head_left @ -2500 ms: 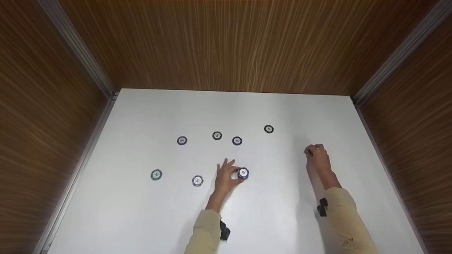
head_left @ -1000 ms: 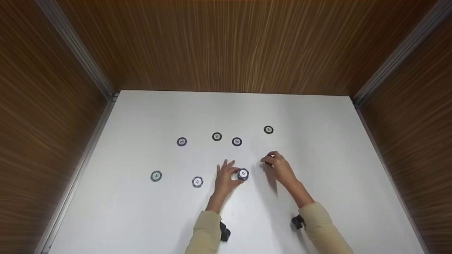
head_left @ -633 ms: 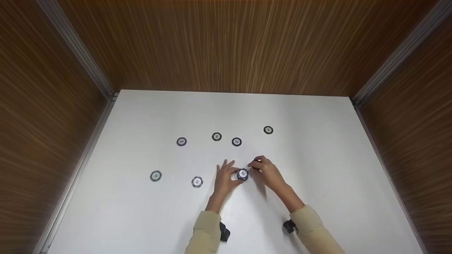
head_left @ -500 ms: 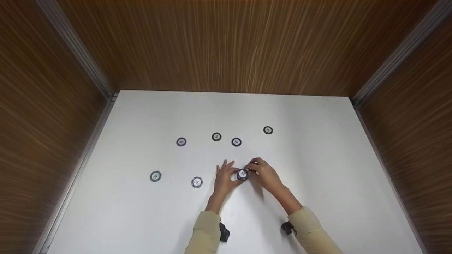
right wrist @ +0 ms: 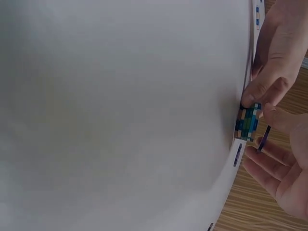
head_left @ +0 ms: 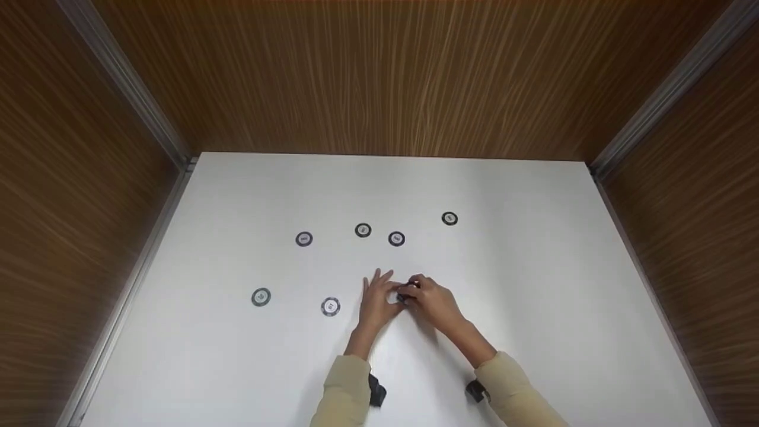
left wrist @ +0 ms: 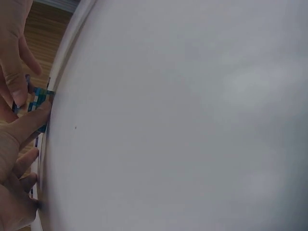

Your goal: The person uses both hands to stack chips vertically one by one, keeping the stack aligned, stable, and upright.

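A short stack of poker chips (right wrist: 247,122) stands on the white table, its chips showing mixed blue, green and pale edges. My left hand (head_left: 375,305) grips its sides between thumb and index finger, the other fingers spread out. Right above the stack, my right hand (head_left: 437,303) pinches a single dark poker chip (right wrist: 263,138), which is tilted in the right wrist view. From the head view the right fingers cover most of the stack's top. The left wrist view catches both hands and the stack (left wrist: 41,98) at its left edge.
Several single chips lie flat on the table: a green one (head_left: 261,297), a grey one (head_left: 331,306), a purple one (head_left: 304,239) and dark ones (head_left: 363,230) farther back. Wood-grain panels (head_left: 379,77) wall the white table (head_left: 551,249) at the back and sides.
My right hand has come in from the right side of the table with the chip, up to the stack, and now covers its top. My left hand has stayed put.
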`<state>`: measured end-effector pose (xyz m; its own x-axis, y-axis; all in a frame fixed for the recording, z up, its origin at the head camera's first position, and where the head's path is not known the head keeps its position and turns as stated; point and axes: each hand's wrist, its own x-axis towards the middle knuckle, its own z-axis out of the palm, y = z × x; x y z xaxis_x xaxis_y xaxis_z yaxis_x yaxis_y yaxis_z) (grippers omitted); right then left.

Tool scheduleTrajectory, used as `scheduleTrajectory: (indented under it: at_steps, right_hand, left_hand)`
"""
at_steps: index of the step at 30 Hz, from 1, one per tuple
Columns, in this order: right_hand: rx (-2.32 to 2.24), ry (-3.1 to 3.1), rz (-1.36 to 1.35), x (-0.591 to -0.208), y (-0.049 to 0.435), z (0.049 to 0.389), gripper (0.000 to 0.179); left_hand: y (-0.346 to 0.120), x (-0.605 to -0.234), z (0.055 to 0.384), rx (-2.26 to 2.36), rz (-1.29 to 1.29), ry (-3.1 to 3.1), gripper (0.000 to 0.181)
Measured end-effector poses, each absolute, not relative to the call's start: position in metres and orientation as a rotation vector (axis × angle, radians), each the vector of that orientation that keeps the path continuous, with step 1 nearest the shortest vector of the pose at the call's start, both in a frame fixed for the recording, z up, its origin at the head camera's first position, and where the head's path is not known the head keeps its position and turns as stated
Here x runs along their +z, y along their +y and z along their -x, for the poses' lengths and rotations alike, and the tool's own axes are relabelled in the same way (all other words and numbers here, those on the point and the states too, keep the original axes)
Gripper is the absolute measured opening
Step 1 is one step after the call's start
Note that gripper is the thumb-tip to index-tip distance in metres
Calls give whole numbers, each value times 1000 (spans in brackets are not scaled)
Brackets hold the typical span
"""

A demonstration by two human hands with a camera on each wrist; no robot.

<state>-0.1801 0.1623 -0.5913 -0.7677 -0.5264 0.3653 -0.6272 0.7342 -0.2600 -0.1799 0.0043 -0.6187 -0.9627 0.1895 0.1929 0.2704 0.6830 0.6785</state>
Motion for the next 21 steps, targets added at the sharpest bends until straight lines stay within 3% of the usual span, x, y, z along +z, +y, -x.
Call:
scheduleTrajectory:
  at_steps: [21]
  right_hand:
    - [510,-2644,-924,-602,156,180,27]
  left_hand:
    - [5,-620,180,-1065,394,-2764,36]
